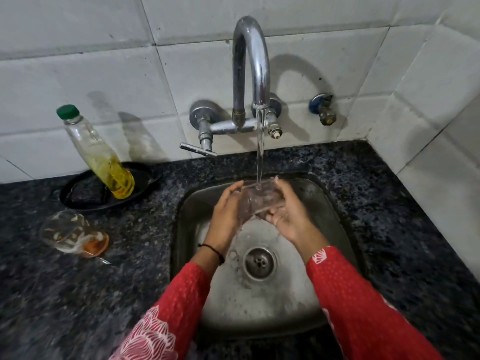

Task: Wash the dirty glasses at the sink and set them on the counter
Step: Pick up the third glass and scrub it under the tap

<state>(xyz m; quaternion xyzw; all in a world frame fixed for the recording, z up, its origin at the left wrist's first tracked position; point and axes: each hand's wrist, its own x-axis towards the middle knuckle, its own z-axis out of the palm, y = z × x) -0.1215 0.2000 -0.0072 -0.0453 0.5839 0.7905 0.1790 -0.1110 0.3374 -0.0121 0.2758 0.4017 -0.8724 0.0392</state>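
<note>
A clear glass [255, 201] lies tilted between both hands over the steel sink [259, 294]. Water from the chrome tap [250, 74] runs onto its upper side. My left hand [226, 213] cups the glass from the left and my right hand [287, 211] holds it from the right and below. A second glass [74, 233], smeared with orange and white residue, lies on its side on the dark granite counter [78, 294], left of the sink.
A black tray [145, 178] at the back left holds a dark scrub pad [87, 192] and a leaning bottle of yellow liquid [100, 154] with a green cap. The tap lever [198, 149] sticks out leftward. A small valve [323, 109] sits on the tiled wall.
</note>
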